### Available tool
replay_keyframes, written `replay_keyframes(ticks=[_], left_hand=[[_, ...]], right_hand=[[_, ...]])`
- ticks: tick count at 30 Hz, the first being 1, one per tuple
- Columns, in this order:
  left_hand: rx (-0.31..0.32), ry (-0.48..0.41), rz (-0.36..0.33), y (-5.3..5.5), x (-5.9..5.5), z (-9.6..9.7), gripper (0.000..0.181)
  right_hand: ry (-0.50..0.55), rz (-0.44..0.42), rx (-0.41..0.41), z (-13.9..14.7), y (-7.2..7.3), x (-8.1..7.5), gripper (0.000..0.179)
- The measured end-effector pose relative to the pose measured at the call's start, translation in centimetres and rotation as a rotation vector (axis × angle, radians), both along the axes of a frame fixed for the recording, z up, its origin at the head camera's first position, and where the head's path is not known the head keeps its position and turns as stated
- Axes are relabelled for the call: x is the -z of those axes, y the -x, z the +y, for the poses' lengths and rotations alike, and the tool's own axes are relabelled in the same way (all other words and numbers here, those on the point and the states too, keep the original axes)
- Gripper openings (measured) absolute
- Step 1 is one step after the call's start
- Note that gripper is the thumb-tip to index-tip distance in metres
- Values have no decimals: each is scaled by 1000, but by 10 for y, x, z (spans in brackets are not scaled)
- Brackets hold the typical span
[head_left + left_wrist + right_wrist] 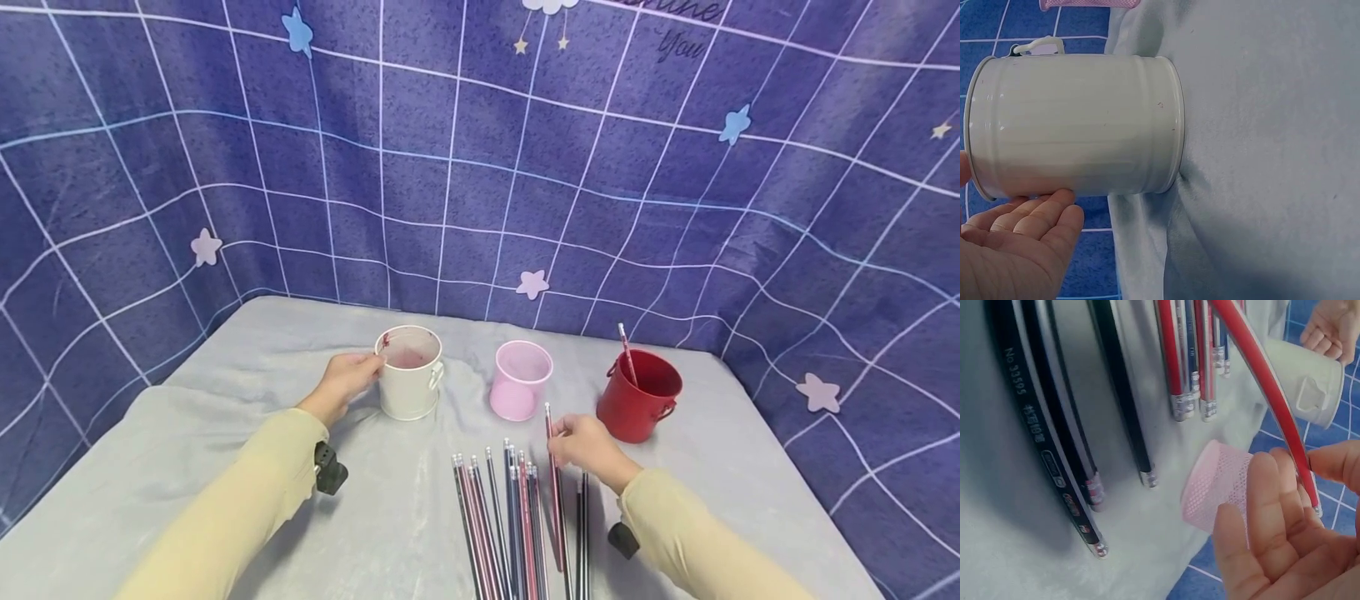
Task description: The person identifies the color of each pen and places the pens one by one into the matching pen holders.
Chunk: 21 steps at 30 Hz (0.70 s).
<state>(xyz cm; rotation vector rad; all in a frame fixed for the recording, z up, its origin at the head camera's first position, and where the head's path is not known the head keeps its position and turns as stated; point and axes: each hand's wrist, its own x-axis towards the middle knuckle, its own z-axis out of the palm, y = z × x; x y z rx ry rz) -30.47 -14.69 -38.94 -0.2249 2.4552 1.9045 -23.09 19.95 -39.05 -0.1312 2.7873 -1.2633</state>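
At the left, my left hand grips the rim of a white metal bucket, its fingers along the bucket's outer side. My right hand pinches a red pencil near its eraser end, between thumb and fingers. In the right wrist view, this red pencil slants up from the grip. Under and beside it lie several black, red and dark blue pencils, eraser ends pointing away from me. To the right stands a red bucket with one pencil leaning in it.
Between the two buckets stands a pink mesh cup. A grey cloth with folds covers the table. Behind it hangs a blue curtain with a white grid and stars.
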Motion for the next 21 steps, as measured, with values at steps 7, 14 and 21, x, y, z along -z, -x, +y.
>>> replay_keyframes(ticks=[7, 14, 21], left_hand=[[2, -3, 3, -1, 0, 0, 43], [-13, -2, -4, -1, -1, -2, 29], [-12, -10, -9, -1, -1, -2, 22]], right_hand=[[128, 48, 49, 1, -3, -12, 14], [320, 132, 54, 1, -2, -18, 15], [369, 188, 41, 5, -5, -24, 18]])
